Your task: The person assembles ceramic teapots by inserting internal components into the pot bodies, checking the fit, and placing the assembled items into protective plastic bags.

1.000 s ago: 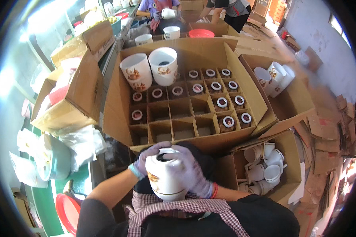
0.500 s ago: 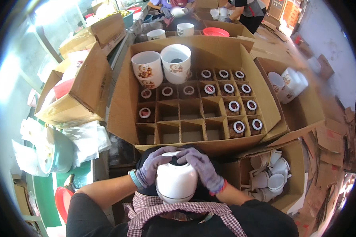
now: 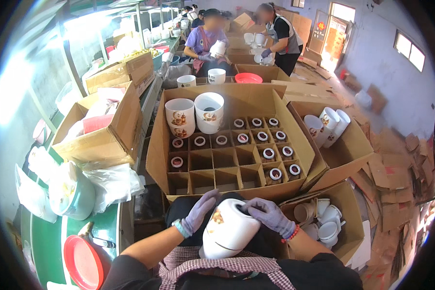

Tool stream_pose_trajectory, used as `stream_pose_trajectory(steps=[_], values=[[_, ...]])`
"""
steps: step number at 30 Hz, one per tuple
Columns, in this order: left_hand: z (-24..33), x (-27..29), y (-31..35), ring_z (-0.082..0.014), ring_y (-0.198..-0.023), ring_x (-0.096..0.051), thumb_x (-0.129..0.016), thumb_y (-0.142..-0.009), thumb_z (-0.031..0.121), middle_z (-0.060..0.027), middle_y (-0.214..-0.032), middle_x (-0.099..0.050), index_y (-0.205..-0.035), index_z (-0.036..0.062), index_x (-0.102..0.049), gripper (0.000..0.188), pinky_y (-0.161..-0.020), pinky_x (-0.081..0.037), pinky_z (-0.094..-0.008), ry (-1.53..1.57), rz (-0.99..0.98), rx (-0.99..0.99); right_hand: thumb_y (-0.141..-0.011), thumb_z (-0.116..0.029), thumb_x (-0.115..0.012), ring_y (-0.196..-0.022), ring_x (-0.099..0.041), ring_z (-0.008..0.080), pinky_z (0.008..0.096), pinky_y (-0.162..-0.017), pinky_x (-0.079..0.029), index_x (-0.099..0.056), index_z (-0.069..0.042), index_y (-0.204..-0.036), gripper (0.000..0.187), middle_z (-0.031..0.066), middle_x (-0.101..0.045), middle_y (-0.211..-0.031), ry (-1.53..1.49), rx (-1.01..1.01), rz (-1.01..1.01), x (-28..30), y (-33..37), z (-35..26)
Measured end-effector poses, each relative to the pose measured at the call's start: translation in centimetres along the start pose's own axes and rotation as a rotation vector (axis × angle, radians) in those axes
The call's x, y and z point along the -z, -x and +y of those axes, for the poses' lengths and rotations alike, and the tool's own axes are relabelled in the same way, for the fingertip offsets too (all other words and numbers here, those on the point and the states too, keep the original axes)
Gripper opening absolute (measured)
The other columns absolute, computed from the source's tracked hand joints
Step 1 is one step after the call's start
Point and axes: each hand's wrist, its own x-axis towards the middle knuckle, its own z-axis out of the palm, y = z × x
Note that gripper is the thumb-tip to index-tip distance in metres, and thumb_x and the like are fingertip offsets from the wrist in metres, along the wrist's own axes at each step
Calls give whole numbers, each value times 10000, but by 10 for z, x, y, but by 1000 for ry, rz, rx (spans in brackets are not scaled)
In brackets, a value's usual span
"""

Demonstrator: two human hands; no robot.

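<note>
A white jar with a narrow mouth and a brown-gold printed picture rests in my lap, tilted to the right. My right hand, in a pale purple glove, has its fingers bent round the edge of the mouth. My left hand, gloved likewise, is beside the jar's upper left, its fingers stretched out and holding nothing. Just beyond the hands stands a divided cardboard box, where several dark jars with white rings on top fill some compartments. White printed pots are stacked at its far left.
At right are a carton holding white pots and another with white mugs. A green bench at left bears a red basin, plastic bags and a pale bucket. Co-workers handle white ware beyond; flattened cardboard covers the right floor.
My left hand has come off the jar and opened. The jar has tipped to the right, showing its printed side, with my right hand still at its mouth. The view has risen.
</note>
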Motion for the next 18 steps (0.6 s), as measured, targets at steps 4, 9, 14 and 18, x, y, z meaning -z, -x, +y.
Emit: stream_pose_trajectory(steps=[4,9,14,18], values=[[-49,-2,46,-272,-1371,-482,-630,-1026,276,-177,-1478,-499,-1513,-23,-377,625,-1181,-361,-386,-220,404,43,-927,-204,-763,-930,-679,158,310,-855,-539,-696,-16,-1095,261,100,-726,-1032,458,119,170,29,63,-4],[-21,-29,81,-285,-975,-722,-645,-1001,228,-165,-1142,-709,-1316,6,-548,398,-906,-598,-425,711,368,650,-884,-154,-773,-875,-722,224,349,-799,-559,-649,-28,-1125,298,141,-715,-961,495,106,239,18,108,4],[36,-37,103,-292,-982,-717,-613,-980,171,-161,-1110,-696,-1300,3,-551,367,-881,-601,-385,436,226,163,-896,-59,-692,-717,-617,213,349,-671,-507,-569,-24,-976,151,127,-591,-785,484,287,382,3,86,43],[60,-35,127,-131,-1055,-654,-649,-991,249,-67,-1199,-666,-1400,20,-535,483,-907,-544,-285,166,254,-47,-898,-5,-672,-773,-589,139,296,-760,-502,-589,-34,-963,110,16,-624,-846,108,512,430,-13,60,30]])
